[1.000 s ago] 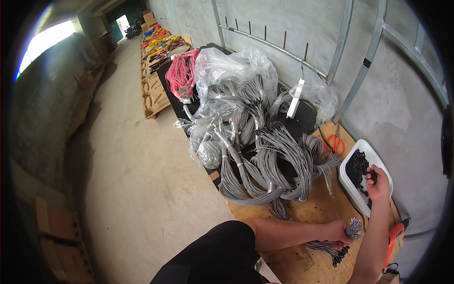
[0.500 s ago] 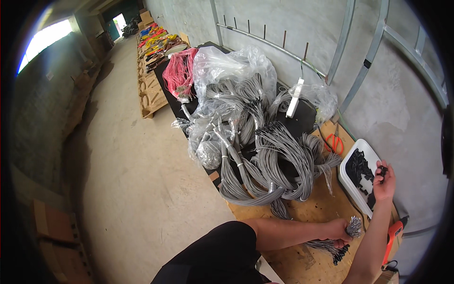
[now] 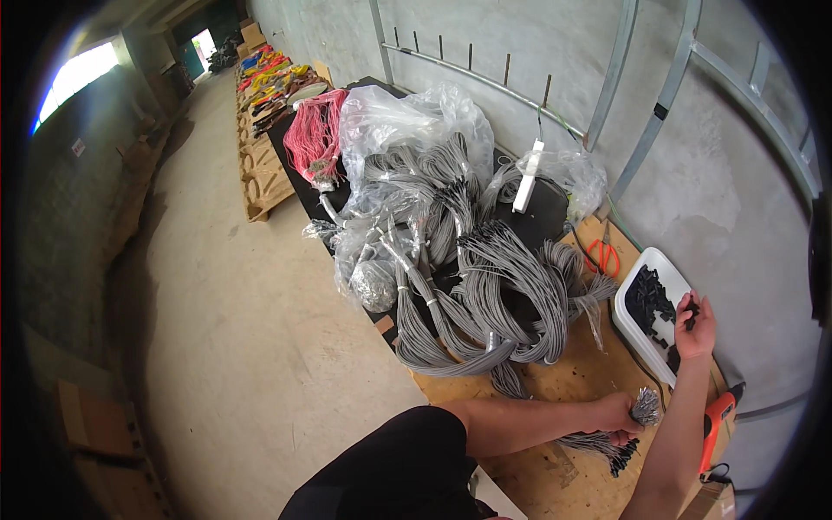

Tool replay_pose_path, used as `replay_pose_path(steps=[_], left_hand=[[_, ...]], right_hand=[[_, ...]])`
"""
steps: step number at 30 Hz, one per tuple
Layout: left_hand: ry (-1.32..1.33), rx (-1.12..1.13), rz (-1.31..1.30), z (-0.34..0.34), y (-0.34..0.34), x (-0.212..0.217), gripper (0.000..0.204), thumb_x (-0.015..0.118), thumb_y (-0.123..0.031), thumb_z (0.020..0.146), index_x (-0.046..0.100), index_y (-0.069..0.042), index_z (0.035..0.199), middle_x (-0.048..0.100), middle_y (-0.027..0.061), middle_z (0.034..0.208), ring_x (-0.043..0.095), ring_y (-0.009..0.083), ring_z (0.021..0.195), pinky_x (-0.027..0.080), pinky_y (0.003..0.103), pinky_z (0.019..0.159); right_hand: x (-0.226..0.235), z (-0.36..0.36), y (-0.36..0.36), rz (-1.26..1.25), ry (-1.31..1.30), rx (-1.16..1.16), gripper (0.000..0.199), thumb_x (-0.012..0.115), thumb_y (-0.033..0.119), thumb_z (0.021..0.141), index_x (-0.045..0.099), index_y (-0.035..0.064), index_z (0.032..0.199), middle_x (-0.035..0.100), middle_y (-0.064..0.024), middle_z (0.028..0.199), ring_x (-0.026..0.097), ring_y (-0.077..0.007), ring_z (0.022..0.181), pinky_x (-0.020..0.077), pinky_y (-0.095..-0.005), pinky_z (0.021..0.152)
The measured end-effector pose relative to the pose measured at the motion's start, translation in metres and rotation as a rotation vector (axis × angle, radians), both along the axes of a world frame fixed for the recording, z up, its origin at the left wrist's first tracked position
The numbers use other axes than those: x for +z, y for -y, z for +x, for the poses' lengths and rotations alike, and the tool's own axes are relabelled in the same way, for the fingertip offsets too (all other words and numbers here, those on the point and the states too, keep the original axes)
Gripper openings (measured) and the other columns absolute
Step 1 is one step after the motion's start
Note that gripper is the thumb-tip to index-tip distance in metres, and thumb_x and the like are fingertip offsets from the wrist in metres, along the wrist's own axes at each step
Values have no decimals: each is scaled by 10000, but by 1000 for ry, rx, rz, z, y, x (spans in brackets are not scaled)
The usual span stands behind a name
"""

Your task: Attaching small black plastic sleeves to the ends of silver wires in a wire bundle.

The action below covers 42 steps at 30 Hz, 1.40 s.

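Note:
My left hand (image 3: 617,412) is closed around a bundle of thin grey wires (image 3: 646,406), whose silvery bare ends stick out past the fingers. Below that hand, more grey wires with black tips (image 3: 620,457) lie on the wooden tabletop. My right hand (image 3: 696,331), fingers curled upward, holds several small black pieces (image 3: 691,314) at the right rim of a white tray (image 3: 637,327). Inside the tray lies a heap of similar black pieces (image 3: 650,299); their exact kind is too small to tell.
Large looped grey wire bundles (image 3: 511,295) cover the table's middle, with clear plastic bags (image 3: 416,121) and pink wires (image 3: 315,134) behind. Orange-handled scissors (image 3: 604,256) lie behind the tray. An orange heat gun (image 3: 718,425) is at the right edge. Metal framing (image 3: 659,113) stands against the wall.
The whole view has shifted slightly. My right hand stays by the tray with black pieces, its fingers slightly rearranged. My left hand keeps its grip on the wire bundle.

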<state>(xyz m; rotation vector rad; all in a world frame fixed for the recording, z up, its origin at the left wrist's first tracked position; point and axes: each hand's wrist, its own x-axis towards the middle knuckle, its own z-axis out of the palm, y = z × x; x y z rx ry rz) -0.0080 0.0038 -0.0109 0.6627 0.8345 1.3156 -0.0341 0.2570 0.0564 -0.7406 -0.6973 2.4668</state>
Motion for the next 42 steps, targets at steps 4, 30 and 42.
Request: replay_pose_path(steps=[4, 30, 42], left_hand=[[27, 10, -8, 1, 4, -2, 123, 701, -88, 893, 637, 3, 840, 659, 50, 731, 667, 155, 588, 563, 279, 498], [-58, 28, -9, 3, -3, 9, 158, 775, -86, 853, 685, 5, 945, 662, 38, 782, 616, 112, 644, 518, 268, 555], [-172, 152, -32, 13, -3, 6, 124, 721, -62, 894, 694, 13, 989, 695, 58, 832, 653, 118, 679, 547, 253, 605]], right_hand=[[4, 3, 8, 78, 249, 31, 222, 518, 272, 1022, 624, 84, 1072, 638, -62, 863, 596, -157, 657, 450, -167, 477], [-21, 226, 163, 293, 239, -15, 198, 701, 134, 905, 632, 26, 1057, 639, -39, 850, 524, -81, 634, 345, -181, 462], [-34, 220, 173, 486, 287, -123, 68, 708, 70, 908, 662, 26, 886, 566, 26, 685, 443, -35, 535, 314, -192, 470]])
